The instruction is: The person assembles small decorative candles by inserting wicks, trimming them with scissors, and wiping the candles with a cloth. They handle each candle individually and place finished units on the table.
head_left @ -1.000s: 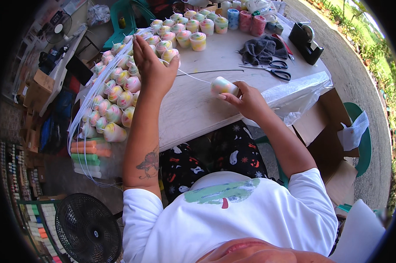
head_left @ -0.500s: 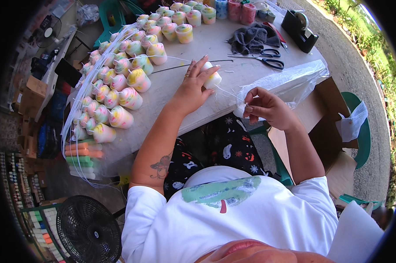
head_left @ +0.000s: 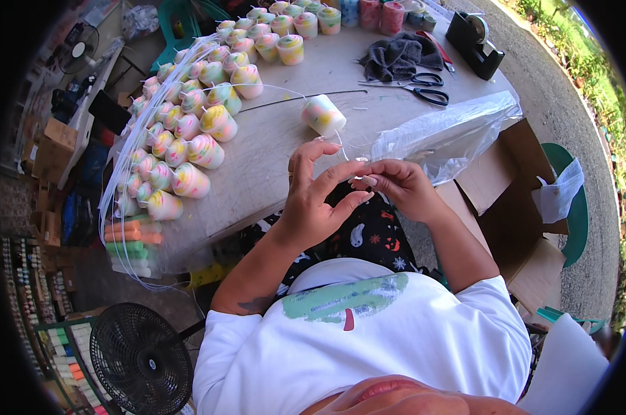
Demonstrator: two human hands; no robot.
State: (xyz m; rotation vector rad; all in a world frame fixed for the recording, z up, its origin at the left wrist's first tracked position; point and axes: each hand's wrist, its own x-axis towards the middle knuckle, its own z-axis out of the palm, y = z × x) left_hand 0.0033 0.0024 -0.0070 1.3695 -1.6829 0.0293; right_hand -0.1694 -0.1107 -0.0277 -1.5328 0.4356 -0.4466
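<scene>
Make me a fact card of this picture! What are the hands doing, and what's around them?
Left hand: thumb and index finger spread apart
Right hand: fingertips pinched together, seemingly on white string
Closest candle: speckled, on the pale table
Left side: many more colourful candles
Right side: scissors, dark cloth, tape dispenser

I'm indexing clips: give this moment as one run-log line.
left hand: thumb and fingers apart | right hand: pinching thin white string | white, pastel-speckled cylindrical candle: on pale flat table
</scene>
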